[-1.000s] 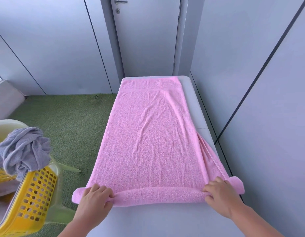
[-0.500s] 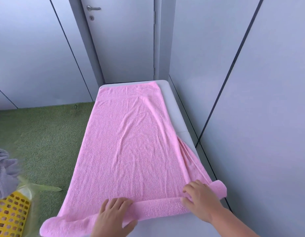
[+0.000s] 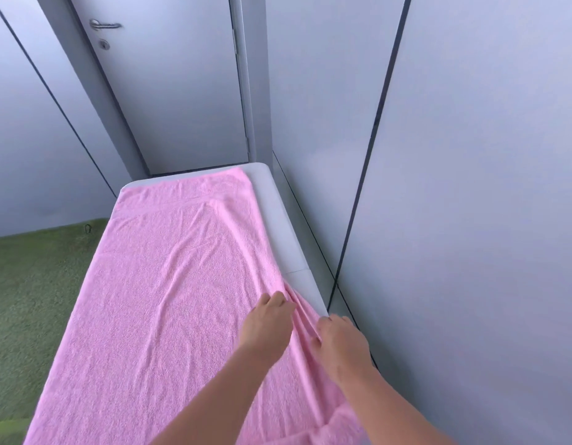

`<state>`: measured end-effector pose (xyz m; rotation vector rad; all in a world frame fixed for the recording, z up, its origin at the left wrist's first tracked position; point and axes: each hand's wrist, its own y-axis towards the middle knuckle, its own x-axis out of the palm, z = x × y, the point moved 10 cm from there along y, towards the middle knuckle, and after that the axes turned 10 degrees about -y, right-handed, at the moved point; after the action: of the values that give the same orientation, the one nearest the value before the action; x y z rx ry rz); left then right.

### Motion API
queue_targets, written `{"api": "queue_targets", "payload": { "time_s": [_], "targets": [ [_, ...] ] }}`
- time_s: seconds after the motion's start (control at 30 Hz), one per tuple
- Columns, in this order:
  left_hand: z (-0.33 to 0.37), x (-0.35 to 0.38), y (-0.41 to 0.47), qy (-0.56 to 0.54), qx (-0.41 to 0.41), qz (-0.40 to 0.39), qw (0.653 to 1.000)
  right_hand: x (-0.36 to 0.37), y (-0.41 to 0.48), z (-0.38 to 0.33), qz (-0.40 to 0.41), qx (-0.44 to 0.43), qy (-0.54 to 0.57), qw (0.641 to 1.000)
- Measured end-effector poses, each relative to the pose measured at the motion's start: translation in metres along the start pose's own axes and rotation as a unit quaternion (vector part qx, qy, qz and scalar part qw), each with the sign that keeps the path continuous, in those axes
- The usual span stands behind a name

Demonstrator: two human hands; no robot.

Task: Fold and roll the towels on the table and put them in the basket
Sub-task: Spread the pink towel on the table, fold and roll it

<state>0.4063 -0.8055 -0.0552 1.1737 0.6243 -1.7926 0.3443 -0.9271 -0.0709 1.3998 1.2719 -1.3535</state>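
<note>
Our pink towel [image 3: 169, 300] lies spread along the counter [image 3: 276, 226], bunched at its right edge. Our right hand [image 3: 339, 342] pinches those folds; our left hand [image 3: 268, 319] rests bent-fingered just beside, grip unclear. We should draw the pleats flat and square that edge, or the roll will likely skew.

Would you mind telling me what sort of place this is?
Likely a small indoor workroom: grey door, green turf-like floor, and a pink towel on a white table.
</note>
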Motion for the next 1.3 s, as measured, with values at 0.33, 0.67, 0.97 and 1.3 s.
{"api": "queue_targets", "payload": {
  "time_s": [0.33,0.67,0.97,1.3],
  "targets": [
    [0.015,0.065,0.066,0.107,0.085,-0.127,0.982,0.011,0.039,0.005,-0.024,-0.015,-0.002,1.0],
    [-0.005,0.049,0.115,0.127,0.046,-0.081,0.987,0.005,0.018,0.053,-0.001,0.099,0.171,0.98],
    [-0.007,0.041,0.169,0.119,-0.019,-0.041,0.992,0.011,0.012,0.08,0.013,0.146,0.229,0.962],
    [0.034,0.044,0.211,-0.085,0.003,-0.062,0.994,0.004,0.016,0.102,0.056,0.194,0.264,0.943]
  ]
}}
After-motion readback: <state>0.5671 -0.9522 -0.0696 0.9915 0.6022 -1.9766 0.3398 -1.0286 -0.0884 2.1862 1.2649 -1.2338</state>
